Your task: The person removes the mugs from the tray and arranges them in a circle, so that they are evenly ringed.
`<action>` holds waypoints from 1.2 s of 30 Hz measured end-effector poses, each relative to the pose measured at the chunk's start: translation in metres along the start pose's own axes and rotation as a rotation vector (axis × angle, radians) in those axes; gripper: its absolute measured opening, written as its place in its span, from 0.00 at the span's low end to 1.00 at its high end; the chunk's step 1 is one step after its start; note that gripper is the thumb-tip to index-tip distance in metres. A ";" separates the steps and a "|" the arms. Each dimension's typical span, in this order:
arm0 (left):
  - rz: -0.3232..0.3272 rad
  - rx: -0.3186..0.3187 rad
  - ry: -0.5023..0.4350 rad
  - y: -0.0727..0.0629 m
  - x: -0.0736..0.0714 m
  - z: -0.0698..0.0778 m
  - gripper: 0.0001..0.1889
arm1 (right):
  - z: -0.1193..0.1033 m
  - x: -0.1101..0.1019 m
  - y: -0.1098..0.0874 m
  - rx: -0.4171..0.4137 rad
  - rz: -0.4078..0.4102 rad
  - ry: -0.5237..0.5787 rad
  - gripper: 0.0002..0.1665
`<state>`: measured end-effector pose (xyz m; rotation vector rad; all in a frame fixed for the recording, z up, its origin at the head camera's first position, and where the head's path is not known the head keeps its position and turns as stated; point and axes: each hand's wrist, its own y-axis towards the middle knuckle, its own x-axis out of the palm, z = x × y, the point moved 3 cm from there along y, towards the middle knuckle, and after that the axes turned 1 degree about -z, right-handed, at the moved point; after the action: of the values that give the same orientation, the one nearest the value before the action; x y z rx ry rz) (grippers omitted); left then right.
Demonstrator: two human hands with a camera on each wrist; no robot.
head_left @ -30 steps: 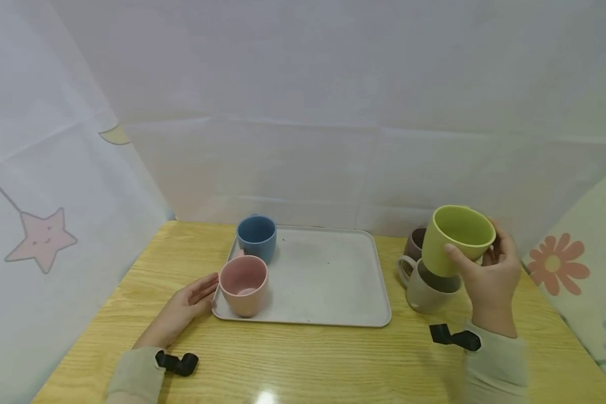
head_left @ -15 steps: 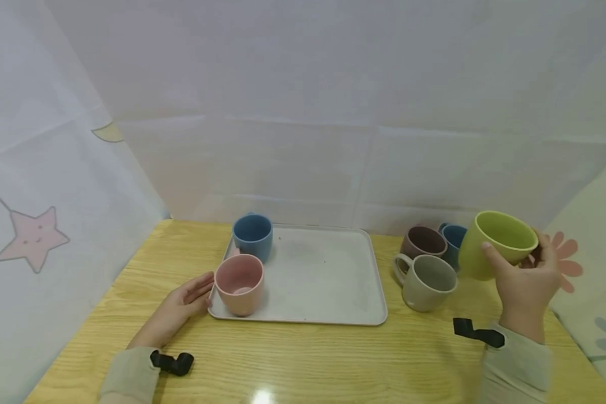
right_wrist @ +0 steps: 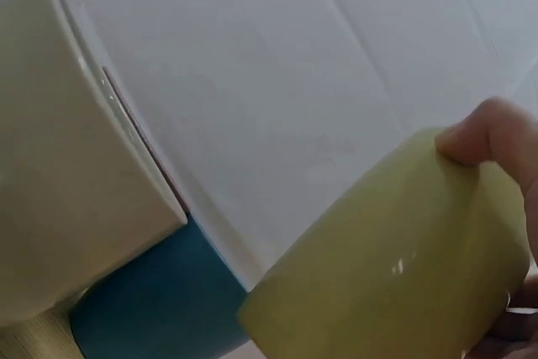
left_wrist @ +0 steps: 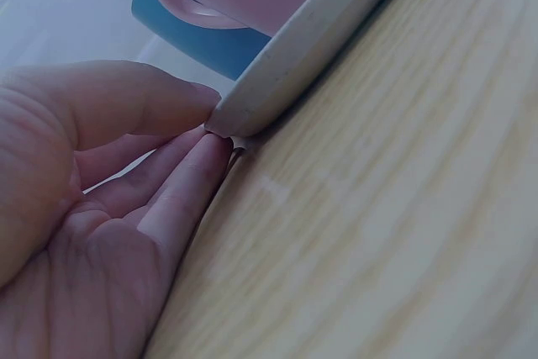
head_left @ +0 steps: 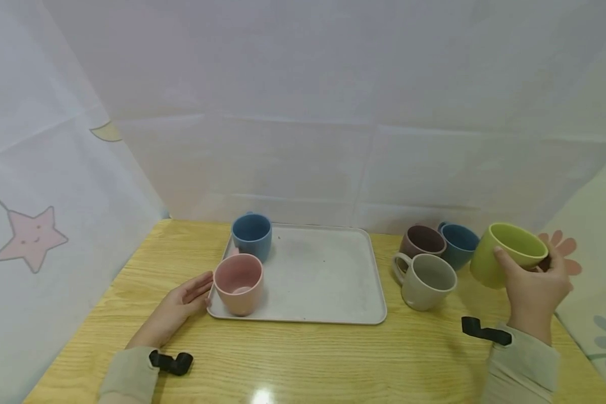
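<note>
My right hand grips a yellow-green mug, thumb on its near side, the mug tilted above the table's right part. In the right wrist view the thumb presses the wall of this green mug. At the left, my left hand holds the near-left corner of a white tray. The left wrist view has the thumb and fingertips pinching the rim of the tray. A pink mug and a blue mug stand on the tray's left side.
Right of the tray, a grey mug, a dark purple mug and a second blue mug stand close together on the wooden table. A white cloth hangs behind the table and along both sides.
My right hand has carried the green mug to the right, lowering it a little lately. The second blue mug and the purple mug have come into fuller view. My left hand stays at the tray corner.
</note>
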<state>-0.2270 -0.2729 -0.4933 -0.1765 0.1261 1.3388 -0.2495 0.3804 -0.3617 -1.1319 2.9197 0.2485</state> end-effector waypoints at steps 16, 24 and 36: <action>0.000 0.009 -0.026 0.001 -0.001 -0.003 0.38 | 0.032 -0.003 0.020 0.043 -0.021 -0.191 0.45; -0.005 0.006 -0.025 0.002 0.000 -0.001 0.38 | 0.051 -0.007 0.027 0.096 -0.010 -0.139 0.46; -0.021 0.018 -0.036 0.002 0.001 -0.002 0.38 | 0.073 -0.007 0.033 0.090 -0.038 -0.245 0.54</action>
<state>-0.2287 -0.2723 -0.4953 -0.1380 0.1053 1.3189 -0.2704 0.4201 -0.4285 -1.0605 2.6649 0.2342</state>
